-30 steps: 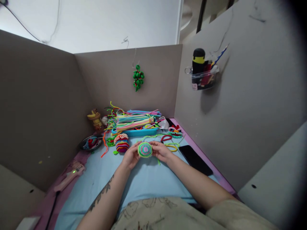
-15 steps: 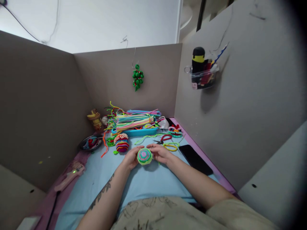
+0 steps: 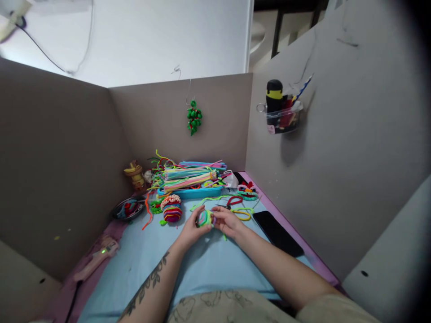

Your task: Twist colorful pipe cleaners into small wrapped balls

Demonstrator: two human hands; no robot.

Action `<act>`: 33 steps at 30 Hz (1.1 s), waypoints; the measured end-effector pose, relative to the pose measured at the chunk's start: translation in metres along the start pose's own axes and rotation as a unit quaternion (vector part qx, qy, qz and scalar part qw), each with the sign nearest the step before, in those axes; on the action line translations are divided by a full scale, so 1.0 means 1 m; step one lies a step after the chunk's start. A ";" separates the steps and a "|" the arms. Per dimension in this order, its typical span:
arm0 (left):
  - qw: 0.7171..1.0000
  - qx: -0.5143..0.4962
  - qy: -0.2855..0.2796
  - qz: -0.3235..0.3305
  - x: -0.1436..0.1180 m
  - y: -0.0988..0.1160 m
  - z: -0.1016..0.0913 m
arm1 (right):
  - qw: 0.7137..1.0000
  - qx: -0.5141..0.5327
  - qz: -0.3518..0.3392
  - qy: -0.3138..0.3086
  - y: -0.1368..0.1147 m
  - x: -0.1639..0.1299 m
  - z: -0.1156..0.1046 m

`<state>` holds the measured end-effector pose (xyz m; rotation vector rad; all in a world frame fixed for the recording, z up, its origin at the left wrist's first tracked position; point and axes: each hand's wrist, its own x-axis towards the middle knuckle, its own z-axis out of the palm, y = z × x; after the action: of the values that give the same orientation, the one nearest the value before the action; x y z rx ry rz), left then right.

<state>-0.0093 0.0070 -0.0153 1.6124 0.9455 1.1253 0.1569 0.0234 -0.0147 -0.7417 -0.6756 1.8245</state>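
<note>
hands: left hand (image 3: 191, 226) and right hand (image 3: 226, 220) both closed on the coiled disc (image 3: 205, 218), one on each side, fingertips pinching its rim
disc orientation: tilted nearly edge-on to the camera, so it shows as a narrow oval; long axis roughly vertical, flat face turned toward the right hand
disc location: held just above the blue cloth (image 3: 202, 260) on the counter, centre of the work area, in front of the blue tray (image 3: 193, 193)
arm pose: both forearms reach forward and converge at the disc; left forearm shows a tattoo; wrists low, near the cloth
nearby: striped coiled ball (image 3: 171, 209) left of the hands, apart from them; yellow loop (image 3: 243, 214) and phone (image 3: 278, 226) to the right; bundle of pipe cleaners (image 3: 188, 172) lying across the tray
</note>
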 end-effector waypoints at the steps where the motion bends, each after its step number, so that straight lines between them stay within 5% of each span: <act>1: 1.000 0.004 0.002 0.000 0.000 -0.001 0.001 | 1.000 -0.015 -0.001 -0.002 -0.001 0.000 0.001; 5: 0.999 0.001 0.039 -0.029 -0.001 -0.003 0.004 | 0.994 -0.092 -0.034 0.037 -0.013 -0.003 0.002; 8: 0.994 -0.025 0.077 -0.076 -0.002 -0.002 0.006 | 0.978 -0.144 -0.121 0.090 -0.033 -0.010 0.002; 13: 0.973 -0.125 0.121 -0.153 -0.001 0.004 0.006 | 0.933 -0.256 -0.236 0.088 -0.075 -0.020 0.005; 15: 0.971 -0.131 0.132 -0.152 0.000 0.004 0.006 | 0.892 -0.367 -0.259 0.053 -0.090 -0.010 0.009; 18: 0.982 -0.092 0.119 -0.113 0.000 0.001 0.008 | 0.784 -0.557 -0.273 0.025 -0.107 0.024 0.016; 20: 0.991 -0.053 0.100 -0.074 -0.002 -0.001 0.012 | 0.707 -0.658 -0.254 0.052 -0.114 0.054 0.017; 22: 0.995 -0.021 0.081 -0.047 -0.004 -0.002 0.015 | 0.666 -0.694 -0.246 0.116 -0.116 0.082 0.013; 26: 0.997 0.014 0.068 -0.032 -0.006 -0.002 0.017 | 0.688 -0.674 -0.218 0.155 -0.112 0.114 0.000; 33: 0.995 0.016 0.101 -0.024 -0.003 -0.005 0.014 | 0.738 -0.607 -0.291 0.048 -0.092 0.120 -0.003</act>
<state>0.0029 0.0016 -0.0227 1.5135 1.1307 1.2629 0.1780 0.1667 0.0290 -1.2234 -1.8327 0.5665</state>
